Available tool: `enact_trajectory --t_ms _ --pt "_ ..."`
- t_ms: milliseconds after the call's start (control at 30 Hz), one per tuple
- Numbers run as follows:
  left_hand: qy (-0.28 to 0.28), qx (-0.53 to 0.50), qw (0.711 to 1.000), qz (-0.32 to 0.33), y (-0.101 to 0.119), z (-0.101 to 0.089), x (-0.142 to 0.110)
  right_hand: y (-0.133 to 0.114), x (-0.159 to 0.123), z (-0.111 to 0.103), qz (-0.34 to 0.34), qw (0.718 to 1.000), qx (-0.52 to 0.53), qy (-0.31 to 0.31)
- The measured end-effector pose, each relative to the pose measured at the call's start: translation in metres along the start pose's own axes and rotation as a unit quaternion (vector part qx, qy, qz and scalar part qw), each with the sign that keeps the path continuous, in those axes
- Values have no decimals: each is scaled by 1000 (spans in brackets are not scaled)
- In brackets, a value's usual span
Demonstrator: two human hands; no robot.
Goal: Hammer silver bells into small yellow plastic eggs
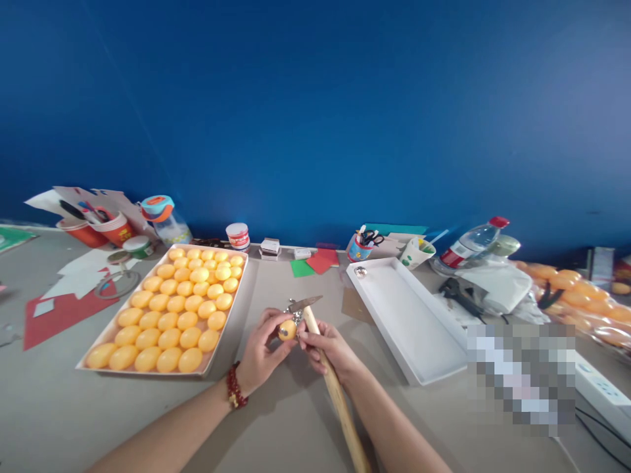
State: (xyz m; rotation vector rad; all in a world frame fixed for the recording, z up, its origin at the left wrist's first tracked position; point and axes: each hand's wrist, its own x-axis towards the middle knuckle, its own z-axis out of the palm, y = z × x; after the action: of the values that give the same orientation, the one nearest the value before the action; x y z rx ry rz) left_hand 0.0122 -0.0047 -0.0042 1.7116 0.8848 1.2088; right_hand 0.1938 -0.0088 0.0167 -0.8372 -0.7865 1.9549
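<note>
My left hand [269, 347] grips an orange ball [287, 330] that looks like a table tennis ball, with a dark spot on its face. Small silvery metal bits, perhaps chain, show just above the ball. Closed around the wooden handle of a hammer [334, 391] is my right hand [326, 348], its fingertips close to the ball. The hammer's metal head [304, 303] points away from me, and the handle slopes down past the bottom edge. Whether the right fingertips also pinch something small is unclear.
On the left lies a box lid full of orange balls [167, 322]. To the right, a white tray [409, 322] holds a small silvery item [360, 271]. Cups, bottles and paper line the wall. A bag of orange balls [582, 295] and a power strip [604, 391] lie far right.
</note>
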Motion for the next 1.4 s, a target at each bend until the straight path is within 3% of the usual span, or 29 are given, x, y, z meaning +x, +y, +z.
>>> enact_trajectory --t_ms 267,467,633,967,1167,1300,1400 --pt "4 -28 1000 -1 -1 1 0 3 1 -3 4 1000 6 -10" --pt "29 -75 994 -77 -2 3 -3 0 1 -1 6 1000 7 -9" --pt "2 -130 990 -59 0 3 -1 -2 0 -1 -9 1000 16 5" --pt "36 -135 987 -79 -1 4 0 1 2 -4 -10 1000 16 -15" --pt "-9 -146 985 -95 3 1 2 0 1 -2 -6 1000 17 3" --pt "-12 -125 989 -76 7 -1 3 -1 1 -1 -9 1000 19 -1" --pt "-1 -139 985 -105 5 -1 1 -2 1 0 -8 1000 19 -1"
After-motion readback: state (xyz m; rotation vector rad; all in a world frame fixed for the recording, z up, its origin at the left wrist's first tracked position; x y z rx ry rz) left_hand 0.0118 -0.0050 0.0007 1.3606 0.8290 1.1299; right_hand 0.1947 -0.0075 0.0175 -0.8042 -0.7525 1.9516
